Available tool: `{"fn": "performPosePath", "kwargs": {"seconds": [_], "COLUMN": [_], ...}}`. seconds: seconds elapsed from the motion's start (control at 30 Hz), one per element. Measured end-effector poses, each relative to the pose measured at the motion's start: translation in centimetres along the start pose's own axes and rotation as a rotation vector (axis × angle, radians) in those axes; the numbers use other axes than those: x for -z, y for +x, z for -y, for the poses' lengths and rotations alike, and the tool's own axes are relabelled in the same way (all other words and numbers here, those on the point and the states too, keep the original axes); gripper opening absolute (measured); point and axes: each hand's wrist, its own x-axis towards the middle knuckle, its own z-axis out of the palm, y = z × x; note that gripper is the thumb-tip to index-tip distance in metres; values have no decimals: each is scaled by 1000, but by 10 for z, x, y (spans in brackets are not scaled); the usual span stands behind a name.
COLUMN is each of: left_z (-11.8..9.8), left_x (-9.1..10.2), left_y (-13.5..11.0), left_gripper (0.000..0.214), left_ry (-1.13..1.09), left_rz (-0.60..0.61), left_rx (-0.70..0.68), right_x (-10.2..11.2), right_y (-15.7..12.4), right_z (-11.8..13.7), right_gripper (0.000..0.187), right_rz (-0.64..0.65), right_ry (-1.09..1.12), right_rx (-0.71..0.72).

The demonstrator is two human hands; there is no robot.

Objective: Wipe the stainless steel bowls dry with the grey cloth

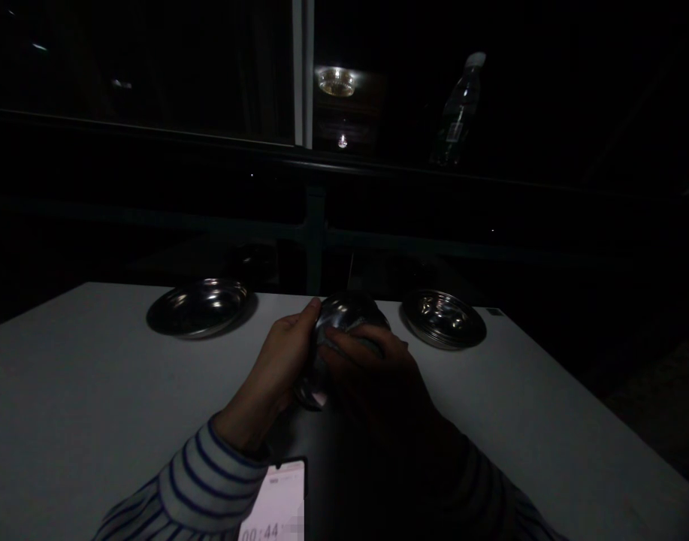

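A shiny metal bowl [349, 309] is held up and tilted over the white table, its rounded outer side showing. My left hand [285, 353] grips it at the left edge, thumb pointing up along the side. Across the bowl's outer surface lie the bent fingers of my right hand [378, 364], pressed against it. A small greyish patch shows under these fingers; whether it is a cloth or a reflection I cannot make out. Deep shadow hides the right palm and wrist.
On the white table [96, 391], a metal bowl [203, 309] stands at back left and a stack of metal bowls [442, 319] at back right. A lit phone [276, 496] with a timer lies near my left sleeve. A plastic bottle [461, 109] appears beyond, near the dark window.
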Motion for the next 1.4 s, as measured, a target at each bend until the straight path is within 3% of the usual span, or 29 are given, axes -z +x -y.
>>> {"fn": "performPosePath", "kwargs": {"seconds": [0.17,0.33,0.47,0.6,0.8,1.03,1.27,1.4], "left_z": [-1,-3,-4,-3,-1,-1,6,10], "left_x": [5,13,11,6,7,9,3,7], "left_y": [4,10,8,4,2,4,7,12], "left_gripper": [29,28,33,40,40,42,36,32], "left_ry": [-72,-157,-90,-9,49,-3,-52,-134], "left_rz": [-52,-154,-115,-57,-29,-39,-48,-120], "left_rx": [-30,-49,-54,-29,-32,-31,-5,-16], "right_x": [-8,-11,-7,-3,8,8,3,-4], "right_y": [-5,-8,-6,-3,2,-1,7,3], "right_z": [12,19,16,9,-14,-38,-16,-2], "right_gripper": [27,30,28,25,27,29,28,28], "right_rz": [-67,32,-21,-116,-63,-123,-117,-52], "right_ry": [-58,-62,-79,-82,-44,-61,-99,-10], "right_rx": [92,113,123,83,-85,-173,-77,-57]}}
